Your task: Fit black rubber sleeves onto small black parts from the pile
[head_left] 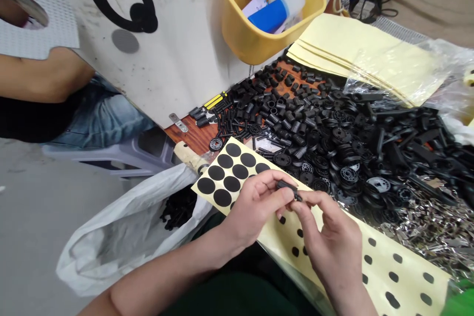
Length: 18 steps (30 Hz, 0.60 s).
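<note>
L hand [255, 205] & R hand [329, 237] are pinching small black plastic part [288, 190] between fingertips, over yellow-backed sheet of black rubber dots [377, 276]. Looks like dot-fitting step; next move prob. needs firm press.

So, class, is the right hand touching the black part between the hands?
Touching: the head view shows the right hand pinching the black part with its fingertips.

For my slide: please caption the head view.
Left hand and right hand pinch a black part over a black-dotted yellow sheet.
</note>
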Motion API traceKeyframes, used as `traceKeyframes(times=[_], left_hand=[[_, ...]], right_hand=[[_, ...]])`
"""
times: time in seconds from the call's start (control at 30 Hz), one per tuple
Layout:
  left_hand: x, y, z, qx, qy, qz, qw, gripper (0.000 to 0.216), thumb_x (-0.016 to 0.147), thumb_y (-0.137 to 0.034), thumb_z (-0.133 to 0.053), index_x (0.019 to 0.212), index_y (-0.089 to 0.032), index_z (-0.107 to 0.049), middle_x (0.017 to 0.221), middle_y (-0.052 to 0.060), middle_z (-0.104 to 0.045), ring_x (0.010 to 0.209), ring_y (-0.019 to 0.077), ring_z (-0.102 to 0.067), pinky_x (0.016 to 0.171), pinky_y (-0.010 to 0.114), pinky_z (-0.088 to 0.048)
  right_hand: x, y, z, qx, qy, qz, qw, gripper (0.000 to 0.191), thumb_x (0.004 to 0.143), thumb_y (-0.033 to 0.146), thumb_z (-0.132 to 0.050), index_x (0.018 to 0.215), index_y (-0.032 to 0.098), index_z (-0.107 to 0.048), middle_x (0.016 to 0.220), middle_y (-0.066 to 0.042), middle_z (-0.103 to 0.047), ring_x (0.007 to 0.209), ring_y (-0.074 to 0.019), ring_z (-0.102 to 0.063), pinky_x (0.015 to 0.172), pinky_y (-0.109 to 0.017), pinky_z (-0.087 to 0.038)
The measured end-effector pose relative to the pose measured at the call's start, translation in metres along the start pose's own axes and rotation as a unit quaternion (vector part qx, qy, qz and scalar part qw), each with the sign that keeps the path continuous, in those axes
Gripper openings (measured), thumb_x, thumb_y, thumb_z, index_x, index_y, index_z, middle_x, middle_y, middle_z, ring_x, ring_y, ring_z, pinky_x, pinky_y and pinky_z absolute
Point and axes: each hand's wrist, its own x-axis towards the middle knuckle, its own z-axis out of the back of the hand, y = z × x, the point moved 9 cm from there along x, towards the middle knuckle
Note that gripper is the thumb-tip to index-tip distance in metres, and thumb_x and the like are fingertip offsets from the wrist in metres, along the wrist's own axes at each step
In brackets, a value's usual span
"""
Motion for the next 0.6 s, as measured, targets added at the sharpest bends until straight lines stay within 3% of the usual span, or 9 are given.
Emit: traceKeyframes(times=[0.13, 0.2, 0.27, 0.33, 0.47, 0.6], left_hand=[[0.004, 0.005, 0.002, -0.056, 0.012, 0.032, 0.998, 0.022, 0.076, -0.029, -0.074, 0.087, -0.012, -0.064, 0.069, 0.001, -0.063, 0.058, 0.008, -0.052, 0.053, 0.02, -0.038], [0.004, 0.007, 0.003, -0.072, 0.016, 0.05, 0.996, 0.025, 0.075, -0.031, -0.076, 0.087, -0.012, -0.063, 0.067, 0.0, -0.063, 0.054, 0.0074, -0.051, 0.053, 0.021, -0.038], [0.004, 0.008, 0.003, -0.084, 0.019, 0.062, 0.994, 0.027, 0.075, -0.032, -0.077, 0.087, -0.013, -0.062, 0.066, 0.0, -0.063, 0.052, 0.0074, -0.051, 0.053, 0.022, -0.038], [0.003, 0.009, 0.002, -0.091, 0.022, 0.068, 0.993, 0.028, 0.074, -0.033, -0.077, 0.087, -0.013, -0.062, 0.065, 0.001, -0.063, 0.052, 0.0078, -0.052, 0.053, 0.022, -0.038], [0.002, 0.014, 0.0, -0.086, 0.015, 0.082, 0.993, 0.027, 0.074, -0.033, -0.077, 0.085, -0.013, -0.062, 0.063, 0.0, -0.061, 0.053, 0.0081, -0.052, 0.051, 0.021, -0.036], [0.0, 0.018, 0.0, -0.078, -0.005, 0.07, 0.994, 0.022, 0.074, -0.029, -0.075, 0.083, -0.013, -0.063, 0.061, -0.001, -0.06, 0.052, 0.0076, -0.051, 0.049, 0.02, -0.034]], right_hand=[[-0.009, -0.027, -0.01, 0.094, 0.031, -0.118, 0.988, 0.012, 0.091, 0.029, -0.063, 0.099, 0.022, -0.067, 0.081, -0.001, -0.071, 0.075, -0.0158, -0.068, 0.068, -0.027, -0.057], [-0.013, -0.033, -0.005, 0.098, 0.001, -0.13, 0.987, 0.018, 0.09, 0.031, -0.064, 0.106, 0.023, -0.067, 0.089, -0.003, -0.073, 0.081, -0.0168, -0.07, 0.073, -0.029, -0.059], [-0.011, -0.027, 0.003, 0.062, -0.035, -0.085, 0.994, 0.021, 0.089, 0.028, -0.067, 0.109, 0.022, -0.067, 0.091, -0.004, -0.074, 0.081, -0.0176, -0.071, 0.074, -0.029, -0.059], [-0.007, -0.01, 0.01, 0.009, -0.069, 0.008, 0.998, 0.021, 0.087, 0.019, -0.068, 0.107, 0.021, -0.067, 0.089, -0.004, -0.074, 0.078, -0.0173, -0.071, 0.072, -0.029, -0.059], [-0.001, 0.026, 0.007, -0.068, -0.075, 0.186, 0.977, 0.024, 0.085, 0.001, -0.061, 0.098, 0.021, -0.064, 0.081, -0.002, -0.07, 0.071, -0.0155, -0.067, 0.069, -0.03, -0.055], [0.001, 0.028, 0.001, -0.112, -0.071, 0.179, 0.975, 0.014, 0.091, 0.006, -0.057, 0.091, 0.02, -0.057, 0.072, 0.001, -0.065, 0.064, -0.0124, -0.063, 0.063, -0.025, -0.051]])
